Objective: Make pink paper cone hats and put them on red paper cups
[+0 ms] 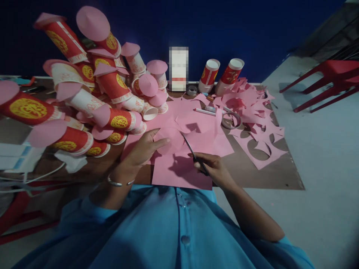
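Observation:
My left hand (pixel 147 145) pinches the left edge of a round piece of pink paper (pixel 169 139), thumb on top. My right hand (pixel 211 168) is wrapped round the handles of a pair of scissors (pixel 190 148). Their blades point up and left, meeting the right side of the round piece. Beneath both hands lie pink paper sheets (pixel 182 173), one reaching the table's front edge. Whether the blades are parted cannot be made out.
Paper cups with pink cone tops (pixel 114 86) crowd the table's left side. Cut pink scraps (pixel 260 129) heap at the right, by a roll of tape (pixel 231 120) and a marker (pixel 207 112). Two cup stacks (pixel 209 74) stand behind. A red stool (pixel 322 80) is at the right.

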{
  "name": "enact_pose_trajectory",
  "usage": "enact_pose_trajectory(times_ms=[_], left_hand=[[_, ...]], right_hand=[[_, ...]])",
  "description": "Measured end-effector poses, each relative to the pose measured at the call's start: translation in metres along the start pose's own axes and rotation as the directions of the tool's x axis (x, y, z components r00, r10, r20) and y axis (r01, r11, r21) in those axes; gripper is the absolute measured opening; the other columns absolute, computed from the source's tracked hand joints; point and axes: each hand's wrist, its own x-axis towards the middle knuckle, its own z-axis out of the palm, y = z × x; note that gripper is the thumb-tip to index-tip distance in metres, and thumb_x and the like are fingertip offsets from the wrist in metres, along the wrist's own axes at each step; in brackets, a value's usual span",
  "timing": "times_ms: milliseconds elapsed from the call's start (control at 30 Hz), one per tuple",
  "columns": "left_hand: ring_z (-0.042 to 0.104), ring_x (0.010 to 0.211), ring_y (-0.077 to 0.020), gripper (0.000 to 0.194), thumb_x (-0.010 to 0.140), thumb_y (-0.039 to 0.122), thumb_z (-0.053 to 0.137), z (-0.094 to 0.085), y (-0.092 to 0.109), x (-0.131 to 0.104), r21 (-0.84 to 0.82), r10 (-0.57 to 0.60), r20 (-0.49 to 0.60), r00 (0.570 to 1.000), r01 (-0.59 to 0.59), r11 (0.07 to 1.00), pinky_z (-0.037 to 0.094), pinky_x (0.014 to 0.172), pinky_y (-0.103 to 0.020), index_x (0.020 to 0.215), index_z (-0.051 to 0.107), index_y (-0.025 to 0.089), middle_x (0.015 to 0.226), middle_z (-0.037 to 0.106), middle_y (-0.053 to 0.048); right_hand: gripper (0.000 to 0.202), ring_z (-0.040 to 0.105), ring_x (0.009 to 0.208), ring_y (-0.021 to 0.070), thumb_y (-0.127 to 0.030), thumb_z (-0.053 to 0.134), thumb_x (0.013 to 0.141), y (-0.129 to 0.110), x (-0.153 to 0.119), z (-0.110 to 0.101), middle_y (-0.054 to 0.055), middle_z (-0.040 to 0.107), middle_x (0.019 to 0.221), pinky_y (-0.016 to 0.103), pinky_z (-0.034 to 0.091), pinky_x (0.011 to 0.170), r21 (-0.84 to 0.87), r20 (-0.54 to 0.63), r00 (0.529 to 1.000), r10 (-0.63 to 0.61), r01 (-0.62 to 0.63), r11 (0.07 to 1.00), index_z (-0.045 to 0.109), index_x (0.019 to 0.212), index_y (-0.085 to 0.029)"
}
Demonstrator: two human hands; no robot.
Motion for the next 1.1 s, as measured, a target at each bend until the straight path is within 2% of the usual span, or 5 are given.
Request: enact_pose_trajectory(times_ms=[100,233,600,933,1100], left_hand=[[0.071,0.075,-0.0205,0.047,0.071,0.035,0.088,0.0001,0.0017,-0.0008,0.082,0.000,0.034,0.999,-0.003,0.997,0.058,0.071,-0.033,0.111,0.076,0.014,0.093,0.079,-0.007],[0.072,0.078,-0.0208,0.046,0.072,0.037,0.087,-0.0006,0.0031,-0.0013,0.114,0.022,0.050,0.999,-0.028,0.993,0.059,0.073,-0.032,0.111,0.076,0.015,0.095,0.079,-0.006],[0.075,0.083,-0.0222,0.043,0.076,0.035,0.085,-0.0062,-0.0025,0.0024,0.112,0.035,0.080,0.996,-0.044,0.993,0.061,0.079,-0.034,0.113,0.076,0.015,0.097,0.081,-0.007],[0.075,0.091,-0.0250,0.046,0.072,0.038,0.088,-0.0050,-0.0015,0.0053,0.138,0.052,0.036,0.998,-0.057,0.989,0.059,0.081,-0.034,0.110,0.077,0.015,0.095,0.080,-0.007],[0.074,0.084,-0.0240,0.046,0.071,0.039,0.087,-0.0039,0.0014,0.0065,0.133,0.017,0.060,0.998,-0.025,0.991,0.060,0.077,-0.035,0.109,0.077,0.015,0.094,0.080,-0.008]], right_hand=[[0.045,0.053,0.062,0.0114,-0.047,0.085,0.076,-0.0007,0.0007,0.0000,0.001,0.068,0.074,0.026,0.050,0.058,-0.008,-0.016,1.000,-0.005,0.005,1.000,0.082,0.112,-0.020],[0.044,0.053,0.061,0.0112,-0.047,0.083,0.079,-0.0009,0.0008,0.0003,0.002,0.069,0.074,0.026,0.049,0.057,-0.018,-0.009,1.000,-0.024,0.024,1.000,0.082,0.114,-0.020],[0.037,0.049,0.057,0.0107,-0.041,0.081,0.079,-0.0025,-0.0016,-0.0023,0.000,0.065,0.065,0.026,0.046,0.054,-0.002,-0.006,1.000,0.004,-0.004,1.000,0.084,0.108,-0.020],[0.040,0.049,0.057,0.0107,-0.045,0.089,0.072,0.0000,0.0003,-0.0018,-0.001,0.064,0.065,0.025,0.046,0.053,0.051,-0.038,0.999,0.022,-0.020,0.998,0.085,0.105,-0.023],[0.042,0.050,0.058,0.0111,-0.044,0.090,0.070,0.0000,0.0027,-0.0025,0.000,0.064,0.066,0.025,0.046,0.053,0.059,-0.034,0.999,0.029,-0.027,0.998,0.086,0.105,-0.023]])
